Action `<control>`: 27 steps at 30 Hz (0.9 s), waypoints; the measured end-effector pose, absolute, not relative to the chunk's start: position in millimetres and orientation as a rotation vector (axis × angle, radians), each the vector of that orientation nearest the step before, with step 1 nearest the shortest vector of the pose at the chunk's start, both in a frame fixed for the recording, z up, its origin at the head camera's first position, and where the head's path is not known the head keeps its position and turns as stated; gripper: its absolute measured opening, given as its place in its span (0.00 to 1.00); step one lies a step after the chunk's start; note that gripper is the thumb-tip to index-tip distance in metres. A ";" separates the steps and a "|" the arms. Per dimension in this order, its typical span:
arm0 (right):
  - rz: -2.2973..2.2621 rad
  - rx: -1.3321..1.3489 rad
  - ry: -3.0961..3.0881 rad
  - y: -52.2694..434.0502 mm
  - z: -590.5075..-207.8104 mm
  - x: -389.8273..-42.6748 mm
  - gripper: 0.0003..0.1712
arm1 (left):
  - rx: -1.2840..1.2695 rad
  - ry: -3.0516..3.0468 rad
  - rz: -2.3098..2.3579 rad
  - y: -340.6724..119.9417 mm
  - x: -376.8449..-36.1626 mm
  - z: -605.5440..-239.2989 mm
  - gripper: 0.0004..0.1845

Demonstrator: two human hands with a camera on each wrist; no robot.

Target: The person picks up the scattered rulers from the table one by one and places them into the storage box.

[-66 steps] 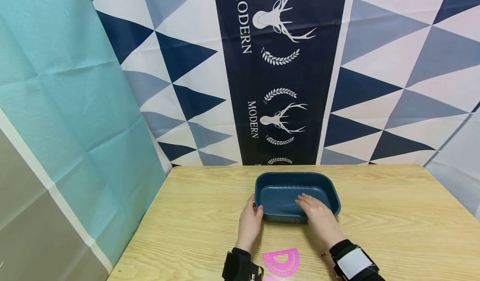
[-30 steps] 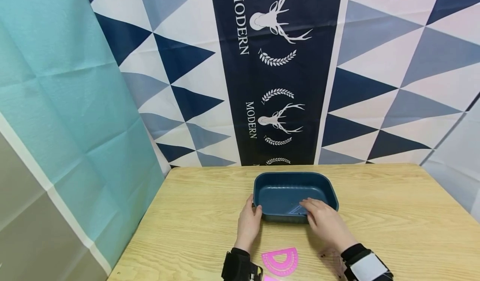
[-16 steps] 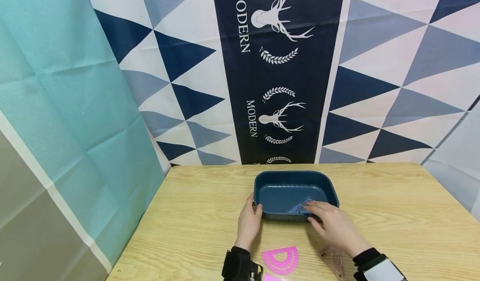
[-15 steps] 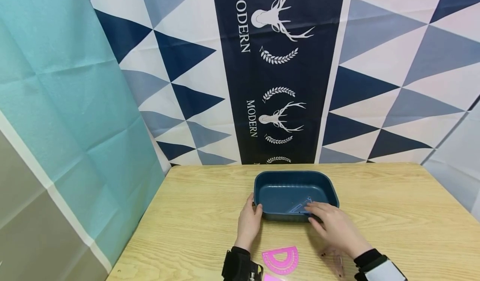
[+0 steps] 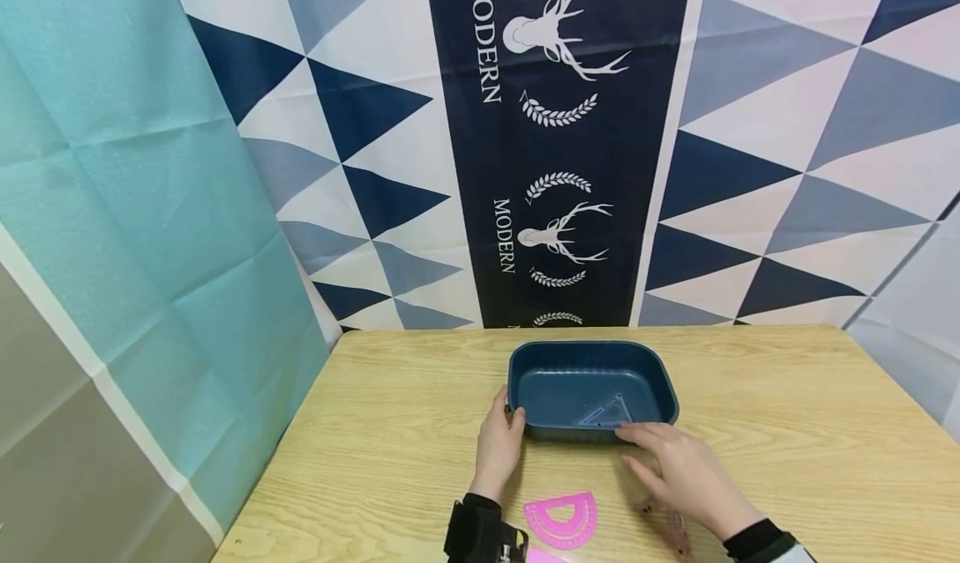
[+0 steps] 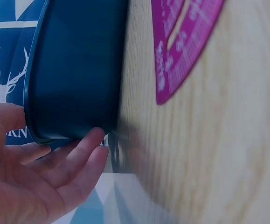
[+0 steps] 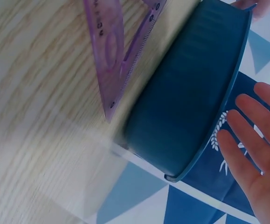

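A dark blue rectangular container (image 5: 558, 396) stands near the back of the wooden table. Inside it, by the front right, lies a clear triangular set square (image 5: 592, 417) with blue markings. My left hand (image 5: 498, 446) holds the container's front left corner, thumb on one side and fingers on the other; the left wrist view shows this hand (image 6: 55, 172) at the rim. My right hand (image 5: 686, 471) is above the container's front right edge, fingers extended and holding nothing. In the right wrist view the spread fingers of this hand (image 7: 260, 140) appear beside the rim.
A pink protractor (image 5: 562, 534) lies on the table in front of the container, with another pink piece (image 5: 543, 556) cut off below it. A see-through purplish set square (image 7: 109, 60) lies under my right forearm. Patterned cloth (image 5: 558, 171) hangs behind the table.
The blue-marked set square has come to lie in the container, released from my right hand. That hand has drawn back to the right and toward me. My left hand stays at the corner.
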State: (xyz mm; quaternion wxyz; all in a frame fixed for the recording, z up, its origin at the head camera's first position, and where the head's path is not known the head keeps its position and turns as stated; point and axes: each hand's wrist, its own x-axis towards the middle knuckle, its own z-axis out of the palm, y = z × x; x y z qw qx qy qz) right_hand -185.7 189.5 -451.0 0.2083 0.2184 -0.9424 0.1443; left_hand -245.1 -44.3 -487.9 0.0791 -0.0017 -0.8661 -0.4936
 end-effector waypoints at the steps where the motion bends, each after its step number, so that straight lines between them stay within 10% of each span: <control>1: 0.394 0.613 -2.630 189.9 -450.8 -184.8 0.16 | -0.006 -2.590 -1.479 -44.3 -245.3 -488.2 0.26; 17: 0.369 0.685 -2.919 204.0 -461.5 -171.4 0.17 | 0.028 -2.532 -1.579 -43.7 -245.8 -488.9 0.25; 27: 0.542 0.623 -3.124 217.2 -471.0 -170.0 0.38 | 0.040 -2.521 -1.598 -42.8 -247.4 -489.3 0.25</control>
